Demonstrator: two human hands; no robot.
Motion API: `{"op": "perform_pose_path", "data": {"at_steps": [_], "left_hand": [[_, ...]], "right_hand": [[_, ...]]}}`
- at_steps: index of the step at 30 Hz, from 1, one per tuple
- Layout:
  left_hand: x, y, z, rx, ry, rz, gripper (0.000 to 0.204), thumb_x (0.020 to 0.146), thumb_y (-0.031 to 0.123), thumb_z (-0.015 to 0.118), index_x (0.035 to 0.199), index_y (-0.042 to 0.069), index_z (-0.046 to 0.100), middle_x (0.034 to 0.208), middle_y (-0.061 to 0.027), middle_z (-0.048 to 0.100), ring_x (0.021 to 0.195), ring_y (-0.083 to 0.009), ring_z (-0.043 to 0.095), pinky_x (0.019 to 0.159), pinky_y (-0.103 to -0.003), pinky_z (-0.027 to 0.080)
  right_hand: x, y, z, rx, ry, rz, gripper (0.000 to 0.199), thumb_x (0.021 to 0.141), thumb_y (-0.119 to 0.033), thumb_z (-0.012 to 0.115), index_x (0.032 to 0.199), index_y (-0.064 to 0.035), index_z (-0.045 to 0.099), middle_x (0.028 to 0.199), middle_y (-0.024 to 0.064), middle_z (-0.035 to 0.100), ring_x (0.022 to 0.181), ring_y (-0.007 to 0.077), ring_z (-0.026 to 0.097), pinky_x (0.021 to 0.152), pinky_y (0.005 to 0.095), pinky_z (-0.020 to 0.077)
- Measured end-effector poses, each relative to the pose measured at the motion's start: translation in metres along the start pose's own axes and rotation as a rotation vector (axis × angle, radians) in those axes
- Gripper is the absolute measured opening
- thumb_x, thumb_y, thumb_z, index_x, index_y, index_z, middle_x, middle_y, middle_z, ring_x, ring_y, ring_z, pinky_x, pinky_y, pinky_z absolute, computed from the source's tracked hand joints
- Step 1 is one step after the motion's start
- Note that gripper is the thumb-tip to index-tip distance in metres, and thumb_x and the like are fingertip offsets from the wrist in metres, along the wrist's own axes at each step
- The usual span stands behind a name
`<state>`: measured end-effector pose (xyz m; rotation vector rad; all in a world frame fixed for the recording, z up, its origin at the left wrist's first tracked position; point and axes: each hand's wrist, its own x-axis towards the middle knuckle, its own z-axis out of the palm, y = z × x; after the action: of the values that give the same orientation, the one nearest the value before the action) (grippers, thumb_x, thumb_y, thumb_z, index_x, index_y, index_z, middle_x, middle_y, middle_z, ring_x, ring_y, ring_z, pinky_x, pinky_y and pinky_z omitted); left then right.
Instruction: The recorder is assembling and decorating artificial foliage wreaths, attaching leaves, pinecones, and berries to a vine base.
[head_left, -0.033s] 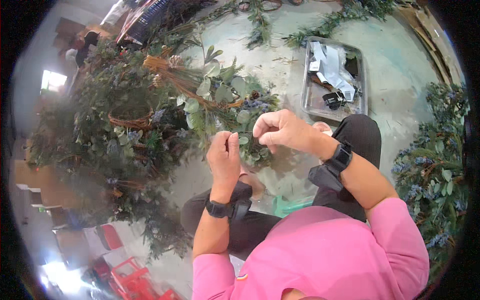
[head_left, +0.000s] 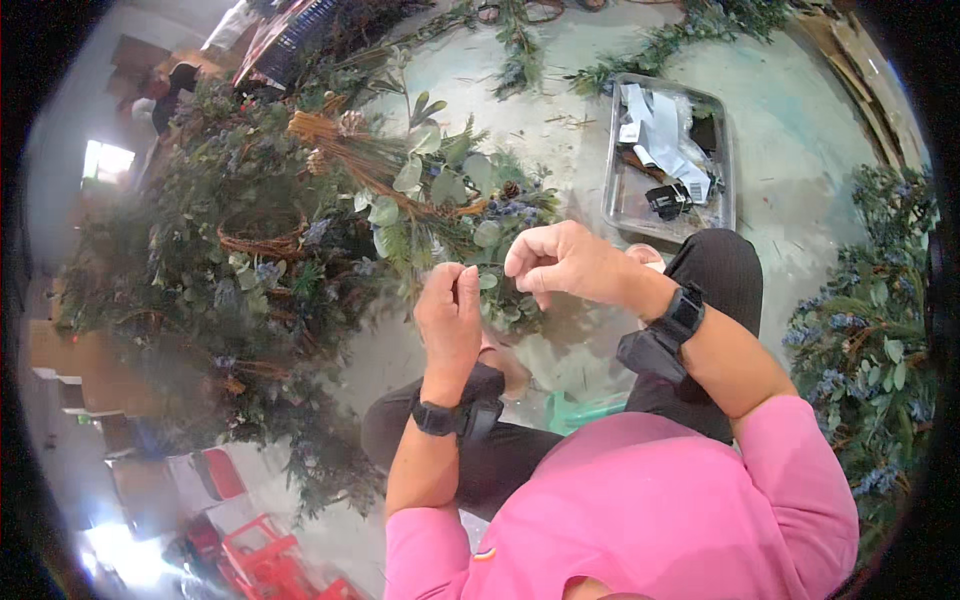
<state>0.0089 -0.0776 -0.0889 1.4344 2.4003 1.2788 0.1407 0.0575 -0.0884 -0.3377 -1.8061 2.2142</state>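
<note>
Thumb and fingers of my left hand (head_left: 448,318) are pinched together in front of my body. To its right, my right hand (head_left: 578,262) is closed too, its fingers curled in toward the thumb. The hands are a short gap apart; whatever they hold, if anything, is too thin or hidden to make out. Just beyond them lies a spray of artificial greenery (head_left: 448,188) with round leaves, pine cones (head_left: 511,189) and blue berries, its brown stems (head_left: 345,150) bundled at the far left end.
A large pile of garlands (head_left: 180,270) with a twig ring (head_left: 262,243) fills the left. A clear plastic tray (head_left: 729,165) holds paper strips (head_left: 662,128) and scraps. More berried greenery (head_left: 860,330) lies at right. Red plastic stools (head_left: 262,560) stand lower left; something green (head_left: 578,413) shows beneath me.
</note>
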Motion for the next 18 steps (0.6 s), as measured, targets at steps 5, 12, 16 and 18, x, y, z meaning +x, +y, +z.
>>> {"op": "perform_pose_path", "data": {"at_steps": [5, 12, 16, 18], "left_hand": [[-0.002, 0.004, 0.002, 0.002, -0.058, 0.035, 0.016, 0.086, 0.014, 0.053, 0.075, 0.002, 0.05, 0.058, -0.0015, 0.045, 0.049, -0.0089, 0.042, 0.046, -0.023, 0.035], [-0.001, -0.002, 0.012, 0.053, -0.103, 0.038, 0.013, 0.084, 0.013, 0.054, 0.077, 0.002, 0.051, 0.062, -0.0068, 0.049, 0.054, -0.0172, 0.046, 0.052, -0.028, 0.039], [0.002, -0.01, 0.021, 0.005, -0.021, 0.022, 0.016, 0.086, 0.015, 0.053, 0.077, 0.002, 0.052, 0.058, -0.0026, 0.048, 0.05, -0.0095, 0.045, 0.048, -0.023, 0.037], [0.004, -0.011, 0.023, 0.025, -0.027, 0.009, 0.017, 0.086, 0.016, 0.052, 0.077, 0.002, 0.052, 0.058, -0.0025, 0.048, 0.05, -0.0092, 0.044, 0.048, -0.023, 0.037]], "right_hand": [[0.01, -0.006, 0.008, -0.199, 0.11, 0.069, 0.008, 0.076, -0.008, 0.056, 0.076, -0.0015, 0.06, 0.073, 0.0033, 0.059, 0.059, 0.0081, 0.053, 0.054, 0.0238, 0.0416], [0.037, 0.028, 0.013, -0.24, 0.212, -0.31, 0.013, 0.073, -0.01, 0.054, 0.072, 0.0027, 0.057, 0.072, 0.0092, 0.059, 0.069, 0.0183, 0.057, 0.062, 0.0312, 0.0437], [0.043, 0.053, 0.015, 0.283, 0.076, -0.053, 0.013, 0.077, -0.007, 0.053, 0.071, 0.0037, 0.056, 0.063, 0.0077, 0.058, 0.056, 0.0144, 0.058, 0.054, 0.0267, 0.0469], [0.046, 0.055, 0.015, 0.33, 0.081, -0.027, 0.013, 0.078, -0.007, 0.053, 0.071, 0.0034, 0.056, 0.063, 0.0091, 0.058, 0.053, 0.0144, 0.057, 0.052, 0.0257, 0.0479]]}}
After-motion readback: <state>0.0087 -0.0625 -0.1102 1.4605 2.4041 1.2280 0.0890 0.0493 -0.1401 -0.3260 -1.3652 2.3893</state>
